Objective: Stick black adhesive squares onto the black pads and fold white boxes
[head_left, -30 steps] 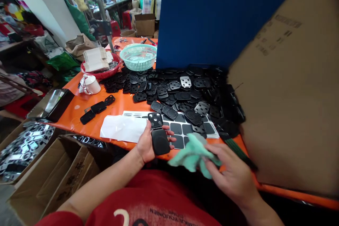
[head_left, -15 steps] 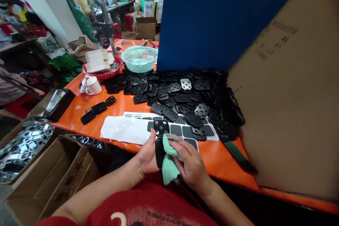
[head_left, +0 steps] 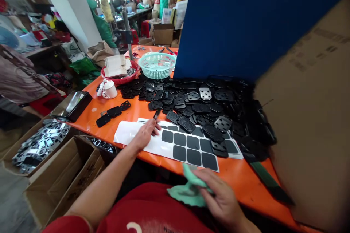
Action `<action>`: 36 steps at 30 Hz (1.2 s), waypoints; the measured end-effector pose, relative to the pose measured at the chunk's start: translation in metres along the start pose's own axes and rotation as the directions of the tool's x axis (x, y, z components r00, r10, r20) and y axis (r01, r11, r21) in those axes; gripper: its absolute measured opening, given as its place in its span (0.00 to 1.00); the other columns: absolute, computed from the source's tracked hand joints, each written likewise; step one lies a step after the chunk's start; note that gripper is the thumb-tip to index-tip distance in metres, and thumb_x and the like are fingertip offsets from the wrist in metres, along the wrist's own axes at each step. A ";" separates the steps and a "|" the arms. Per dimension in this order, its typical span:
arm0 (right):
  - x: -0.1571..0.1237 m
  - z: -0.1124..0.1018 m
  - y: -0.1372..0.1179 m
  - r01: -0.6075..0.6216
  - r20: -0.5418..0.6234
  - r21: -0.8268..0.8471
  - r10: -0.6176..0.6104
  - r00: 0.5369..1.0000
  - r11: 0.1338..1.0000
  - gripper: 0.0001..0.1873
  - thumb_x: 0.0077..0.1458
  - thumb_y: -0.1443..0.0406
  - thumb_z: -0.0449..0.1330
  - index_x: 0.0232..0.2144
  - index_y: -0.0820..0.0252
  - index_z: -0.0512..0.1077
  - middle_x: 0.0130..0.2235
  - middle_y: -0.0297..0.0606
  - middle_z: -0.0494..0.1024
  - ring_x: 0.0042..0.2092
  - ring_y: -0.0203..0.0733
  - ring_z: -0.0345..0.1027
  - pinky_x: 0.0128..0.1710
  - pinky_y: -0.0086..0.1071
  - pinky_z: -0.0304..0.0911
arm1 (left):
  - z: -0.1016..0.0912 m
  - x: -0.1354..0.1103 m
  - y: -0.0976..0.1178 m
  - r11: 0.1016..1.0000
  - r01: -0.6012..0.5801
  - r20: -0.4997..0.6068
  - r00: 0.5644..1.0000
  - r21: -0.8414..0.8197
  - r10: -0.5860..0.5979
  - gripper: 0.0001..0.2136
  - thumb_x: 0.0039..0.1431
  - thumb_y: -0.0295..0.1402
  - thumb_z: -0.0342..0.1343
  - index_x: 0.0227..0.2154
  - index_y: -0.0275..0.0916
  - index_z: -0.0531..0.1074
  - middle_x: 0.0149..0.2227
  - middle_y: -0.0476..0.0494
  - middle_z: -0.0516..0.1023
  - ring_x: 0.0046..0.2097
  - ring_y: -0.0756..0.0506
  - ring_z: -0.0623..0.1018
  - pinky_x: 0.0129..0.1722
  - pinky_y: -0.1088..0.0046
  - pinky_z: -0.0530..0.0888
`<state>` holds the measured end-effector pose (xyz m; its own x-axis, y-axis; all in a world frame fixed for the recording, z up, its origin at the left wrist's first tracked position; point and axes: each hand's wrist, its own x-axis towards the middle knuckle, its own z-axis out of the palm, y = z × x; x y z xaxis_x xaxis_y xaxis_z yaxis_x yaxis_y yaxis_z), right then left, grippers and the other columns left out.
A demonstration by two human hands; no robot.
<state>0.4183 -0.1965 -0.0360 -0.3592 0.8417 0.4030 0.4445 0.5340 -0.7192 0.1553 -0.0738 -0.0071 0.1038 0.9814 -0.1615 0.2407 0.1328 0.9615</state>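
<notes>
My left hand (head_left: pixel 144 135) lies over the left end of a white backing sheet (head_left: pixel 131 136) that carries rows of black rounded pads (head_left: pixel 191 149). Its fingers are curled, and the thin dark edge of a black plastic part (head_left: pixel 157 114) sticks out past the fingertips. My right hand (head_left: pixel 222 200) is low, near my lap at the table's front edge. It is closed on a crumpled mint-green cloth (head_left: pixel 187 189). A big heap of black plastic parts (head_left: pixel 205 102) covers the orange table (head_left: pixel 246 174) behind the sheet.
A teal basket (head_left: pixel 157 64), a red bowl (head_left: pixel 121 77) and a white cup (head_left: pixel 108 89) stand at the back left. Three black pieces (head_left: pixel 113 112) and a dark tray (head_left: pixel 72 103) lie left. A cardboard sheet (head_left: pixel 314 116) and a blue board (head_left: pixel 246 18) wall the right. Open boxes (head_left: pixel 62 178) sit below left.
My right hand pulled the green cloth off the black part and dropped toward my lap. My left hand moved forward with the part over the pad sheet. The view shifted right.
</notes>
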 end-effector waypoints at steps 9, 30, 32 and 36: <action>-0.029 -0.041 0.033 -0.443 -0.286 -0.109 0.399 0.871 0.890 0.14 0.58 0.56 0.58 0.43 0.52 0.75 0.42 0.39 0.79 0.42 0.49 0.74 0.47 0.39 0.68 | -0.117 0.057 -0.050 0.314 0.238 -0.304 0.936 0.919 0.179 0.24 0.62 0.46 0.48 0.50 0.28 0.65 0.53 0.22 0.68 0.58 0.27 0.63 0.57 0.48 0.57; -0.045 -0.035 0.037 -0.522 -0.361 -0.043 0.474 0.803 0.852 0.16 0.57 0.54 0.59 0.42 0.55 0.76 0.42 0.39 0.81 0.43 0.47 0.75 0.45 0.35 0.70 | 0.059 0.083 -0.013 0.539 -0.510 0.396 0.860 0.671 0.322 0.24 0.54 0.29 0.53 0.55 0.40 0.66 0.59 0.35 0.67 0.62 0.35 0.59 0.62 0.54 0.51; -0.049 -0.033 0.037 -0.518 -0.345 -0.024 0.479 0.807 0.855 0.15 0.57 0.54 0.59 0.42 0.55 0.77 0.42 0.40 0.81 0.43 0.47 0.75 0.46 0.35 0.70 | 0.074 0.090 -0.014 0.579 -0.568 0.458 0.820 0.584 0.343 0.25 0.50 0.25 0.53 0.53 0.41 0.68 0.59 0.36 0.67 0.64 0.35 0.57 0.64 0.53 0.45; -0.054 -0.031 0.038 -0.531 -0.333 0.023 0.507 0.795 0.847 0.15 0.57 0.54 0.59 0.42 0.55 0.76 0.43 0.39 0.81 0.43 0.46 0.75 0.47 0.35 0.69 | 0.089 0.104 -0.017 0.683 -0.590 0.506 0.785 0.431 0.358 0.18 0.50 0.25 0.53 0.45 0.40 0.74 0.53 0.34 0.73 0.61 0.35 0.62 0.64 0.51 0.43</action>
<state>0.4800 -0.2190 -0.0670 0.2137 0.9662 0.1441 0.5486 0.0034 -0.8361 0.2477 0.0134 -0.0594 0.6561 0.7474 0.1046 0.5193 -0.5477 0.6560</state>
